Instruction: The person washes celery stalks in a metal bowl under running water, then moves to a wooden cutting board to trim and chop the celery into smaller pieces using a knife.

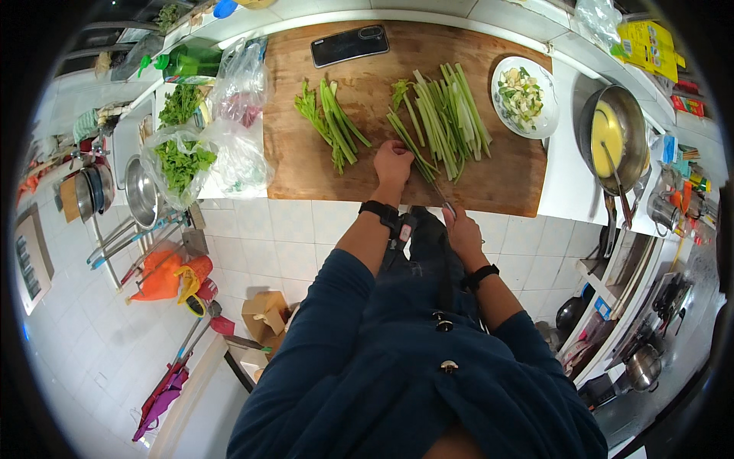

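A wooden cutting board lies before me. My left hand, fingers curled, rests at the lower end of a few thin green celery stalks; whether it grips them is unclear. My right hand holds a knife by its handle at the board's near edge, its blade pointing at the ends of those stalks. A larger pile of trimmed celery stalks lies just right of them. To the left is a smaller bunch of leafy celery. A white plate at the right holds chopped garlic and green pieces.
A black smartphone lies at the board's far edge. Right of the board stands a wok with yellow liquid and a utensil. At left are plastic bags, leafy greens, a green bottle and a metal basin.
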{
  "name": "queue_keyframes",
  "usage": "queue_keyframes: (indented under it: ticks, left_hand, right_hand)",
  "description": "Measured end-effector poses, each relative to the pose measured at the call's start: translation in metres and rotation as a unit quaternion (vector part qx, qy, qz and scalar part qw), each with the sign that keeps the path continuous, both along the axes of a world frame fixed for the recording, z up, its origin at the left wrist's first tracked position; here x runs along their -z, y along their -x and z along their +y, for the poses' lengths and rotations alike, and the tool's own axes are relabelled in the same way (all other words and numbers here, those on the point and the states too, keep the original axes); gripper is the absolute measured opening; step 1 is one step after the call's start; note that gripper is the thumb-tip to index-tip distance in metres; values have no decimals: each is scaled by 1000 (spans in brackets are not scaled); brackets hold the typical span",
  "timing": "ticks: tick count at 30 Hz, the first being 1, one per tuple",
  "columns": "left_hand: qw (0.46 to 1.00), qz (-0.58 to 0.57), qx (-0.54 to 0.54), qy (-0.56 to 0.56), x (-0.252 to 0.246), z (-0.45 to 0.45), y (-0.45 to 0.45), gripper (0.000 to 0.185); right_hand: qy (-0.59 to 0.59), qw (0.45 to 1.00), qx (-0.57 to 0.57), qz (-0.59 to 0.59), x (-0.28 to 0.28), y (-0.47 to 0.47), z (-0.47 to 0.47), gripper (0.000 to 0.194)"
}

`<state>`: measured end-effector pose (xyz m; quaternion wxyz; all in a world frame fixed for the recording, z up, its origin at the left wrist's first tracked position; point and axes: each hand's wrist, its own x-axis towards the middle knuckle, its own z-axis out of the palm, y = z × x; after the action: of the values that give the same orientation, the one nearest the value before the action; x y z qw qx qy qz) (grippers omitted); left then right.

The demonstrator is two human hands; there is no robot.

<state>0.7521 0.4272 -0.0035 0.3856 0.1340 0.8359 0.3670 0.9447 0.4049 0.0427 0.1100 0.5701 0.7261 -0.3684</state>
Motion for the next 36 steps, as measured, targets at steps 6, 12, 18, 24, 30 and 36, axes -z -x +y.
queue_keyframes:
  ticks: [6,12,18,24,30,36]
  left_hand:
    - [999,-9,43,19,-12,-7,-3,34]
    - [998,-43,48,22,-10,-24,11,40]
    - [994,-69,4,-81,-6,-5,5,36]
    - [980,131,9,-150,-7,12,33,27]
    - [950,294,-76,71,-9,-22,95,34]
    - [977,157,-140,27,-27,-32,108,41]
  right_hand:
    - [52,987,50,145,19,6,16,51]
    - [168,957,151,181,23,-1,38,57]
    - [210,922,214,245,4,14,39,51]
    - [143,957,111,226,0,4,40,48]
    - [129,976,86,154,12,-4,29,46]
    - [116,979,87,142,10,-5,31,46]
